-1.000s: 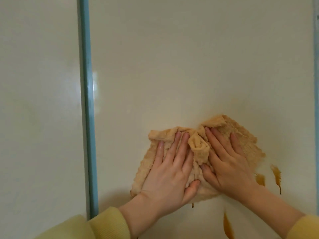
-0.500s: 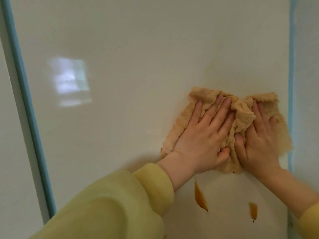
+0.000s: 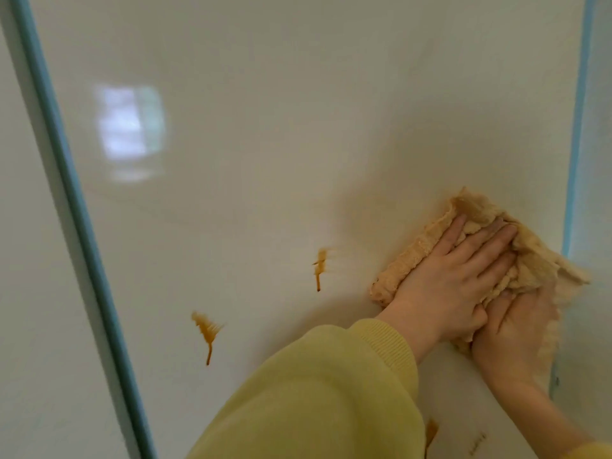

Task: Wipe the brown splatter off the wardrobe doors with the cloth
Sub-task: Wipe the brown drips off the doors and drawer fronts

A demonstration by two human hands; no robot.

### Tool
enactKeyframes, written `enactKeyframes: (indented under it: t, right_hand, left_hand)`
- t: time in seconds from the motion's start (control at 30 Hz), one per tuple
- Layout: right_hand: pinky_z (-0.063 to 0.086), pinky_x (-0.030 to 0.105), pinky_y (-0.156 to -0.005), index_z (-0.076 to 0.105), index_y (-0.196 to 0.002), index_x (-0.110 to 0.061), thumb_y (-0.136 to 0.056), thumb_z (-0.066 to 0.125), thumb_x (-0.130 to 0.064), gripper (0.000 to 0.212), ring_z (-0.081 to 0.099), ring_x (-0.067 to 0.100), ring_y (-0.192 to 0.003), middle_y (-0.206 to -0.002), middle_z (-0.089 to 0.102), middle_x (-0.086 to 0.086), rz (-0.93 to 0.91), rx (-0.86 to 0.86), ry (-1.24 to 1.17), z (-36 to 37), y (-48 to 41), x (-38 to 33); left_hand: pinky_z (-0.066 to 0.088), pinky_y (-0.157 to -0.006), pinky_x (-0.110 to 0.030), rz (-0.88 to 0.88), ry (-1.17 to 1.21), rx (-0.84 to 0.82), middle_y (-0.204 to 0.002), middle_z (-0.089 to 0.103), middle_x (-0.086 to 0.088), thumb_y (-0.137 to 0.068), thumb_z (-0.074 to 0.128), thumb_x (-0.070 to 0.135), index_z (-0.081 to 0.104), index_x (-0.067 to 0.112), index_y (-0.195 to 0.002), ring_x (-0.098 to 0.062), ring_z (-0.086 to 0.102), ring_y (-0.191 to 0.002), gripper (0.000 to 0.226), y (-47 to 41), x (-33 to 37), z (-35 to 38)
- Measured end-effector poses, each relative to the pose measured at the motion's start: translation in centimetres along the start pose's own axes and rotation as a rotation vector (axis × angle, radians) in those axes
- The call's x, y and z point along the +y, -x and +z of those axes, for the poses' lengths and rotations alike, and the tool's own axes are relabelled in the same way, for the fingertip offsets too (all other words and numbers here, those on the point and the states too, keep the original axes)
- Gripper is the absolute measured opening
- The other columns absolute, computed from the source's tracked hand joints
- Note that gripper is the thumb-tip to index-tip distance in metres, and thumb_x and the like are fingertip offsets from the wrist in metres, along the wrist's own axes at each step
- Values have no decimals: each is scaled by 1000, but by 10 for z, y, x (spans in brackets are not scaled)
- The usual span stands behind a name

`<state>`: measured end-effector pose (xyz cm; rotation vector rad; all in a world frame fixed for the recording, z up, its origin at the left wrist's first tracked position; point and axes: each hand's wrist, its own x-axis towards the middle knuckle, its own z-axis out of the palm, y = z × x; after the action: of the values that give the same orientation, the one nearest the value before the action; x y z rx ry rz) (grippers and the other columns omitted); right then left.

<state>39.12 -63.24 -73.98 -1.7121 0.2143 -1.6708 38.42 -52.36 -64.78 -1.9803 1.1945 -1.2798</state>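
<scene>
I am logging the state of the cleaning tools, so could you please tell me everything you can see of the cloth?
The cloth is a tan, nubbly piece that looks like terry, bunched into folds rather than spread flat. It is pressed against the pale door, close to the blue strip at the door's right edge. The left hand lies flat over its middle and the right hand holds its lower part; a loose corner sticks out to the right. Whether it is stained cannot be told.
</scene>
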Motion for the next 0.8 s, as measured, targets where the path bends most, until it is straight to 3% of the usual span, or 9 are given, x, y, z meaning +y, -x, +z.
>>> enactKeyframes:
  t: [0.2,0.3,0.4,0.47,0.6,0.7,0.8]
  right_hand:
    - [14,58,-110,18,-143,-6,-88,21,-29,60,23,38,-136,-147,26,23,102,-55,17,15,49,-30]
    - [6,50,-114,16,-145,-4,-88,18,-31,63,14,33,-140,-151,19,23,64,-109,84,24,65,-54]
    - [1,51,-114,7,-147,-10,-87,17,-35,65,2,27,-143,-154,6,19,61,-147,84,33,75,-84]
    - [1,52,-114,10,-147,-8,-87,17,-36,67,0,26,-143,-154,5,18,51,-172,87,39,79,-103]
    - [9,61,-109,26,-141,2,-86,24,-34,67,10,37,-140,-151,13,24,-32,-151,126,55,87,-149]
    - [13,65,-103,40,-133,4,-83,33,-30,61,20,43,-136,-147,22,29,-121,-125,142,68,88,-179]
    - [14,65,-102,37,-134,-6,-82,39,-32,58,25,42,-134,-145,28,29,-240,-122,161,80,92,-197]
  left_hand:
    - [-24,-102,-51,103,-50,-100,-156,10,-6,-89,26,43,22,17,-146,-23,6,-143,63,52,-20,-1]
    - [-21,-104,-51,123,-83,-67,-155,12,-5,-87,26,44,23,16,-146,-23,8,-143,65,79,-40,-4]
    - [-23,-102,-53,160,-128,-82,-156,3,-7,-90,28,47,12,14,-147,-25,0,-143,68,100,-64,-11]
    - [-16,-105,-53,155,-150,-65,-156,4,-7,-89,28,50,14,14,-147,-25,2,-143,70,116,-82,-15]
    - [6,-107,-54,75,-139,35,-150,29,-7,-79,26,52,38,17,-139,-24,24,-139,71,156,-119,-21]
    - [8,-106,-59,18,-170,58,-150,29,-10,-81,28,54,35,15,-140,-27,24,-139,71,188,-143,-25]
    - [7,-104,-63,-88,-185,41,-152,23,-11,-84,30,54,29,14,-143,-28,17,-140,71,222,-154,-29]
